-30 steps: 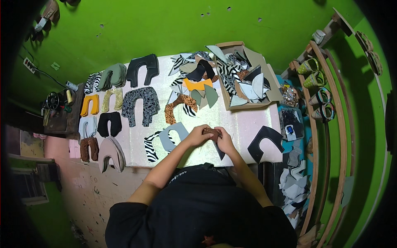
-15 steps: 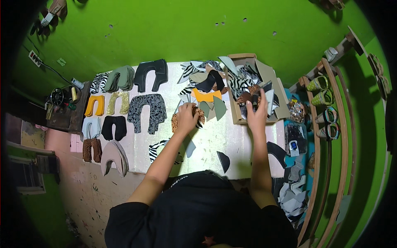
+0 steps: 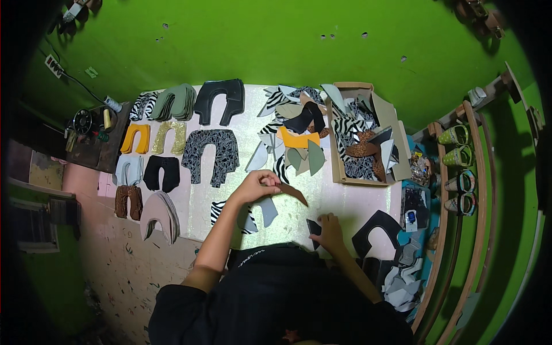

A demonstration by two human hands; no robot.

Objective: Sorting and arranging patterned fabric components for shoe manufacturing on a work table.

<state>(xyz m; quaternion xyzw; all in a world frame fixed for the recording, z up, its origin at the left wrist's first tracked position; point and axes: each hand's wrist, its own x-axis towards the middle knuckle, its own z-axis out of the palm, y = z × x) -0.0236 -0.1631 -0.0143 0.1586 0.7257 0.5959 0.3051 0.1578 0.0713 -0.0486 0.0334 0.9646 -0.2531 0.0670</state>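
Pinched between the fingers of my left hand [image 3: 256, 187] is a thin curved brown piece of material [image 3: 295, 194], raised over the table. My right hand [image 3: 332, 233] is at the table's near edge, its fingers closed on a small black cut piece [image 3: 314, 227]. Between my arms lie a grey cut piece [image 3: 267, 210] and a zebra-print piece [image 3: 246, 221], partly hidden by my left forearm. Farther off is a loose pile with an orange piece [image 3: 299, 137], an olive half-moon piece [image 3: 316, 158] and zebra-print scraps.
An open cardboard box [image 3: 362, 183] of mixed scraps stands at the back right. Stacks of U-shaped pieces, including a grey patterned one [image 3: 227, 155], line the left. A black curved piece [image 3: 368, 229] lies at the right edge. Sandals [image 3: 460, 155] hang on a wooden rack.
My left hand has lifted the piece from the pile and moved nearer. My right hand has left the box, come down to the near edge and taken hold of the black piece.
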